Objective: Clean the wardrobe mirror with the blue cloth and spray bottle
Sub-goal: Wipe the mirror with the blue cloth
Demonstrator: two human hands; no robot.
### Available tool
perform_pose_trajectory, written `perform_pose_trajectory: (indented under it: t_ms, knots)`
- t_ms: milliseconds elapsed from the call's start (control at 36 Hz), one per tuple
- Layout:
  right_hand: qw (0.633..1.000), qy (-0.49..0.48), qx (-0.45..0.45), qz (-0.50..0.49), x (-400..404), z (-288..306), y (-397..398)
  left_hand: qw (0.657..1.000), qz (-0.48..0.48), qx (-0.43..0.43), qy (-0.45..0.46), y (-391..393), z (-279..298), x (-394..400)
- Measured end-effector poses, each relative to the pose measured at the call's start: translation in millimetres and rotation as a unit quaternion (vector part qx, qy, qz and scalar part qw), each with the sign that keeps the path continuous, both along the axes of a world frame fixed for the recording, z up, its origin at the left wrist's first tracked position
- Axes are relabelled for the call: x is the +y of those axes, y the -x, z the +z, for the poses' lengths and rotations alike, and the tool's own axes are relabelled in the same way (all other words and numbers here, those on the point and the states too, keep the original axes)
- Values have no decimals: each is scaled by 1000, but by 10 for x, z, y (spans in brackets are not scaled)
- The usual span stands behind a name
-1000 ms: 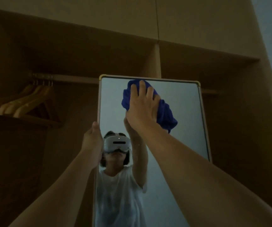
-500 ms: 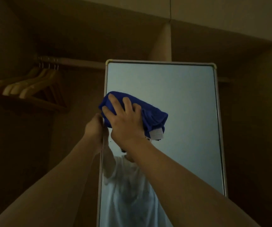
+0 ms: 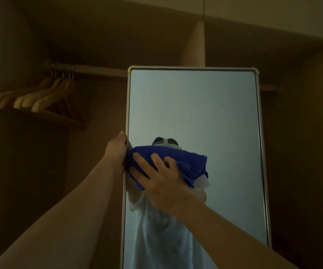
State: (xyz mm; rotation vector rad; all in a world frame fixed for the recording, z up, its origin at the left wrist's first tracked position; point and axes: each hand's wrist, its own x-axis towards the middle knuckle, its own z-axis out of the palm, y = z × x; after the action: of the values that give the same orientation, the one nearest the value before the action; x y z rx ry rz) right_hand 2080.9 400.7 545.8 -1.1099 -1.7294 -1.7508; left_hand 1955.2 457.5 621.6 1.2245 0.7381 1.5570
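A tall mirror (image 3: 215, 113) in a pale frame stands inside the dim wardrobe. My right hand (image 3: 160, 179) presses a bunched blue cloth (image 3: 188, 162) against the glass near the mirror's left side, fingers spread over the cloth. My left hand (image 3: 117, 150) grips the mirror's left frame edge, just beside the cloth. The glass reflects a person in a white shirt below the cloth. No spray bottle is in view.
Several wooden hangers (image 3: 38, 98) hang from a rail (image 3: 90, 69) at the upper left. A vertical wardrobe divider (image 3: 193, 45) rises behind the mirror's top. Wardrobe walls close in on both sides.
My right hand has swept the cloth from the mirror's top down to mid-height at the left edge. My left hand stays on the frame.
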Motion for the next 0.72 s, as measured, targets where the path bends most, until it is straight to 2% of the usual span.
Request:
perform_pose_trajectory:
  t_ms: [111, 250, 333, 417, 556, 722]
  knots:
    - [998, 24, -32, -41, -122, 119, -91, 1000, -5, 21, 4, 10, -152, 11]
    - [995, 34, 80, -48, -216, 452, -123, 998, 41, 42, 15, -28, -370, 78]
    - [988, 48, 123, -76, -252, 725, -180, 997, 74, 22, 33, -106, -478, 147]
    - [983, 47, 168, -64, -266, 901, -241, 991, 123, 39, 35, -161, -521, 161]
    - [982, 35, 179, -43, -210, 676, -260, 989, 142, 41, 25, -173, -559, 194]
    - [996, 3, 85, -11, -166, 85, -352, 985, 160, 66, -8, -181, -578, 165]
